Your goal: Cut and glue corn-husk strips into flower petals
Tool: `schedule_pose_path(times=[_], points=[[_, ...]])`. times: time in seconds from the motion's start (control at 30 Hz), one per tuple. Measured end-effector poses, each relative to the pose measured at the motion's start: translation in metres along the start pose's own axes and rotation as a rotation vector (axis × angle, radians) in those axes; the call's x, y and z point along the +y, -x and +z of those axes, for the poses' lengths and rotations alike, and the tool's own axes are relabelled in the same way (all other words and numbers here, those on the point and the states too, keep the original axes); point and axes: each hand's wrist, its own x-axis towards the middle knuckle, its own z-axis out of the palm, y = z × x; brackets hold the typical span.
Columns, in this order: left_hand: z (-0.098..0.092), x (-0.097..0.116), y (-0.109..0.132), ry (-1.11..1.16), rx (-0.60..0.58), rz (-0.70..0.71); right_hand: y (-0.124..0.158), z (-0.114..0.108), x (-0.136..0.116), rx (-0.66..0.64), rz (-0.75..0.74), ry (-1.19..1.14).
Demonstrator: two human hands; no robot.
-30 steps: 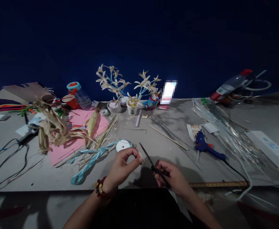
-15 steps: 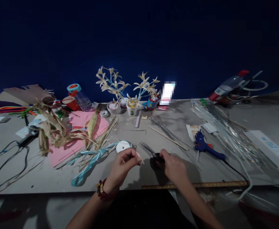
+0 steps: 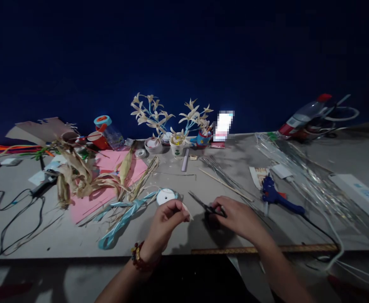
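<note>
My left hand [image 3: 165, 223], with a bead bracelet at the wrist, pinches a small pale husk piece [image 3: 187, 210] between thumb and fingers above the grey table [image 3: 61, 235]. To its right, my right hand [image 3: 238, 216] rests low on the table with its fingers on the black handles of a pair of scissors [image 3: 203, 204]. The closed blades point up and left toward the husk piece. A white tape roll [image 3: 166, 195] lies just behind my left hand.
Dried corn husks [image 3: 77, 174] on pink paper [image 3: 86, 202] and a light blue ribbon [image 3: 124, 212] lie left. Husk flowers in cups [image 3: 176, 139] stand at the back. A blue glue gun [image 3: 277, 198], thin wires [image 3: 228, 179], a power strip [image 3: 361, 193] and cellophane lie right. Cables trail at far left.
My right hand has moved forward and lowered the scissors onto the table, blades closed. My left hand kept its pinch and barely shifted.
</note>
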Motion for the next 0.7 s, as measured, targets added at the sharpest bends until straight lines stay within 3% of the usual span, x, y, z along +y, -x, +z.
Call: schedule_pose_path(times=[0.1,0.27,0.4,0.5,0.6,0.7], points=[[0.002,-0.003,-0.001,-0.006,0.002,0.017,0.008,0.003,-0.030,0.044,-0.148,-0.353],[0.002,-0.007,0.001,-0.147,0.036,0.112,0.010,0.015,-0.060,0.148,-0.255,-0.632],[-0.003,0.001,0.005,-0.588,0.092,0.562,0.009,0.021,-0.059,0.040,-0.139,-0.917],[-0.005,0.009,0.005,-0.844,0.009,0.784,0.009,0.023,-0.059,-0.043,-0.071,-1.057],[-0.004,0.013,0.003,-0.888,-0.029,0.806,0.011,0.022,-0.060,-0.037,-0.080,-1.086],[0.000,0.013,0.001,-0.796,-0.017,0.698,0.014,0.019,-0.061,0.178,-0.225,-0.900]])
